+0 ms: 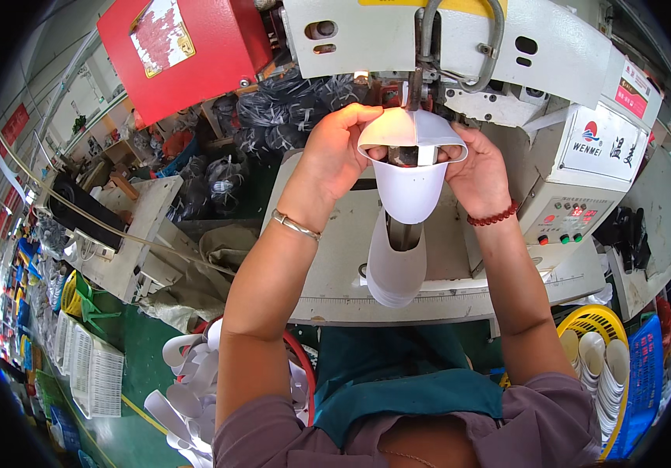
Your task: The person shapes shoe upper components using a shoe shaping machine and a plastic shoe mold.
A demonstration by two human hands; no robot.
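Both my hands hold a white shoe upper (410,193) under the working head of a cream-coloured machine (367,48). My left hand (339,150) grips its left edge, thumb and fingers closed on the rim. On the opposite side, my right hand (479,170) pinches the right edge, some fingertips tucked inside the opening. A thin metal rod (414,90) comes down to the seam at the top of the upper, where a warm light falls on the left half. Just below hangs another white curved piece (395,274), around a dark metal post.
A red metal box (187,54) juts out at upper left. The control panel (569,223) stands right of my right wrist. Below the pale worktable (328,300), a red-rimmed basket (304,363) holds loose white pieces, and a yellow basket (585,314) holds stacked ones.
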